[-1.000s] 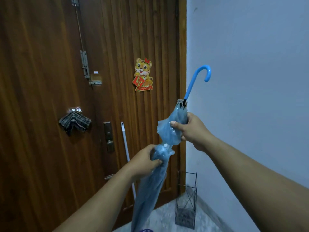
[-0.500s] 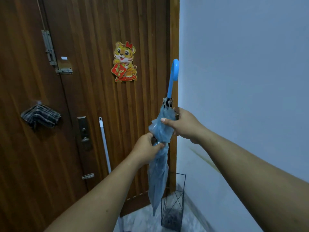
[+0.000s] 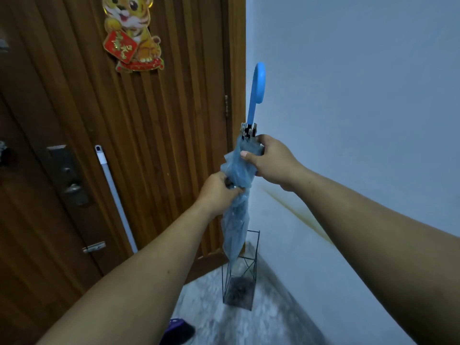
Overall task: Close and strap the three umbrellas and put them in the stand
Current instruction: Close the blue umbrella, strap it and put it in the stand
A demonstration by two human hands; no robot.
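Left hand (image 3: 219,190) clamped round the blue umbrella (image 3: 236,220) mid-canopy; right hand (image 3: 271,163) gripping just above, below the handle (image 3: 256,90). Folded, strap hidden under the fingers. Tip poised over the wire stand (image 3: 240,282), apparently empty. Other umbrellas unseen.

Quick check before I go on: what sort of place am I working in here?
Most likely a home entryway. A wooden door with a lock plate and a tiger decoration fills the left, and a wire umbrella stand sits in the corner on the tiled floor.
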